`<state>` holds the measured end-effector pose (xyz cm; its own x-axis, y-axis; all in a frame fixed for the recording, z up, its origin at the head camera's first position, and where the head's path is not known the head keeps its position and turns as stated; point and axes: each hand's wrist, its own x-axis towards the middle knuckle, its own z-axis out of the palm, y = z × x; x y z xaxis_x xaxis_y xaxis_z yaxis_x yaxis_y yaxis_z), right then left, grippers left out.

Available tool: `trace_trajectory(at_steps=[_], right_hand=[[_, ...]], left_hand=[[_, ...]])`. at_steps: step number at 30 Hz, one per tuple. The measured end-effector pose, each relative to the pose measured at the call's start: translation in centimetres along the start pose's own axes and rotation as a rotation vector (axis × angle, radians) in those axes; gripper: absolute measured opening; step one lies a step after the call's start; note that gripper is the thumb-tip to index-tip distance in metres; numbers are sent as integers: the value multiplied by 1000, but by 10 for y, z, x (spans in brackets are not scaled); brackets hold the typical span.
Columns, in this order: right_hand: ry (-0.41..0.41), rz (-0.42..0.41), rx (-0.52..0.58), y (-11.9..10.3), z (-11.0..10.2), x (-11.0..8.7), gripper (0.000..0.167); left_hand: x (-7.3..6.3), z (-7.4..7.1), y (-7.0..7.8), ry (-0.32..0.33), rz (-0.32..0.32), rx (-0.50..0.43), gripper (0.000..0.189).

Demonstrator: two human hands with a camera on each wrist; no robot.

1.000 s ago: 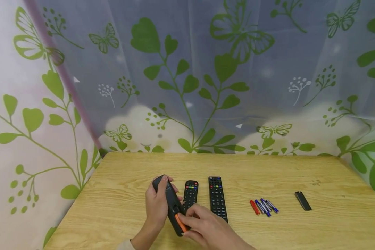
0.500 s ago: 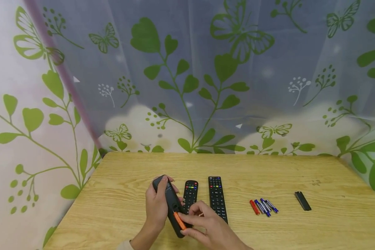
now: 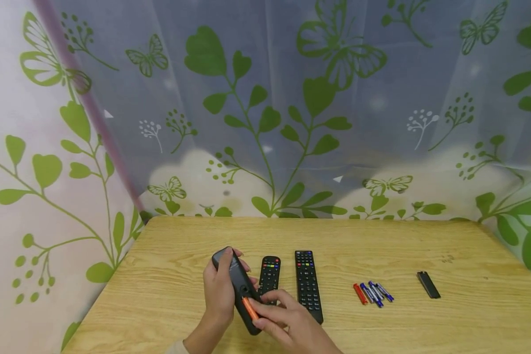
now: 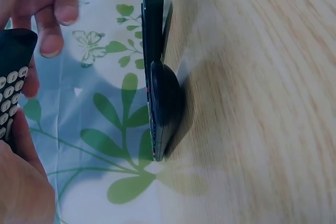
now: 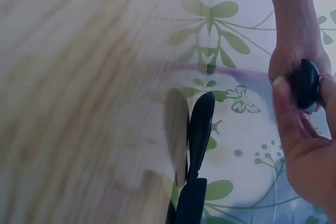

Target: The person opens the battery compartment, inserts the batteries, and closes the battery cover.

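- Butterfly-and-leaf curtain (image 3: 363,132) hangs beyond both grips, behind the wood-grain bench (image 3: 194,231).
- Left grip (image 3: 218,292) is curled around a black remote control (image 3: 239,275), back side up.
- Right grip (image 3: 294,317) pinches an orange battery (image 3: 250,309) at that remote's battery compartment.
- Two more remote controls (image 3: 309,285) lie just beyond the right grip.
- Right of it: a red battery (image 3: 360,294), blue-and-silver batteries (image 3: 373,293) and, farther off, a black battery cover (image 3: 428,284).

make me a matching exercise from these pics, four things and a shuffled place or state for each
1. left hand
2. orange battery
3. cover
4. red battery

A. just left of the blue batteries
B. farthest right of the four
C. holding a remote
D. at the fingertips of the right hand

Pairs: 1-C, 2-D, 3-B, 4-A
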<state>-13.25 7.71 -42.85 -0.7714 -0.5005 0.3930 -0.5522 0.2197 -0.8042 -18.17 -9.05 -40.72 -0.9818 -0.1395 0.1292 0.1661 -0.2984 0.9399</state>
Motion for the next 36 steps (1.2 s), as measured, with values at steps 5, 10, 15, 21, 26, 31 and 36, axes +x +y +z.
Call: trace_trajectory(at_steps=[5, 10, 15, 21, 26, 31, 36], right_hand=[[12, 154, 242, -6, -2, 2, 34], [58, 206, 340, -6, -4, 4, 33], [107, 391, 468, -7, -2, 5, 43], [88, 497, 586, -4, -3, 11, 54], [35, 547, 615, -2, -5, 13, 45], [21, 602, 619, 0, -5, 14, 39], [24, 625, 592, 1, -2, 16, 37]], left_hand=[[0, 1, 1, -4, 21, -10, 37], [2, 5, 4, -10, 45, -30, 39], [1, 7, 7, 2, 49, -21, 39], [-1, 6, 4, 1, 45, 1, 35], [-2, 5, 3, -21, 60, 0, 36], [-1, 5, 3, -17, 79, 15, 35], [-1, 6, 3, -20, 107, 28, 35]])
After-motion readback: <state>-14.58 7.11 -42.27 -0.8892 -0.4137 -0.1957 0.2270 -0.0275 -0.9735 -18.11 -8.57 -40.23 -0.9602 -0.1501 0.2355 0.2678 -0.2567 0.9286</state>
